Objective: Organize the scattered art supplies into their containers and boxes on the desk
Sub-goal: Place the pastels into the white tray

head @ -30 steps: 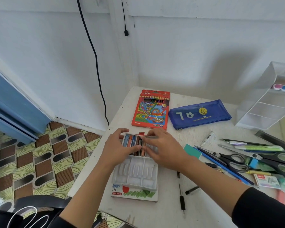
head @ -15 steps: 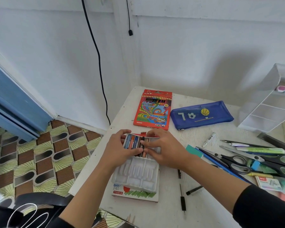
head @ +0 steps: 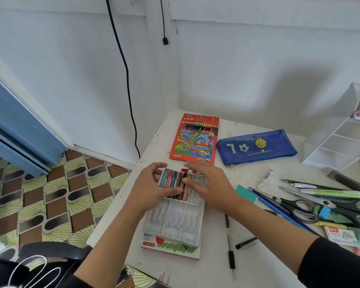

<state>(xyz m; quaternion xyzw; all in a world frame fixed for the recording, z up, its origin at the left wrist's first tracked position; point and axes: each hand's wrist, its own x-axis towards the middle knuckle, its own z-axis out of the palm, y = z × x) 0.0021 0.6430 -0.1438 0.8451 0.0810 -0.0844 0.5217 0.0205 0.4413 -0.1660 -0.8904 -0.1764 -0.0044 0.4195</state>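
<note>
pencil box (head: 193, 140): "Color Pencil"; pouch (head: 256, 146): "7"

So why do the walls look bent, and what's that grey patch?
Head view: the wide-angle lens bows straight lines toward the edges; the grey patch on the white wall is a soft shadow, probably the person's own; the right hand looks slightly motion-smeared over the white plastic crayon tray.

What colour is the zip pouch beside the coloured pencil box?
The pouch is dark blue, with a white 7, a football and a yellow basketball; head view.
</note>
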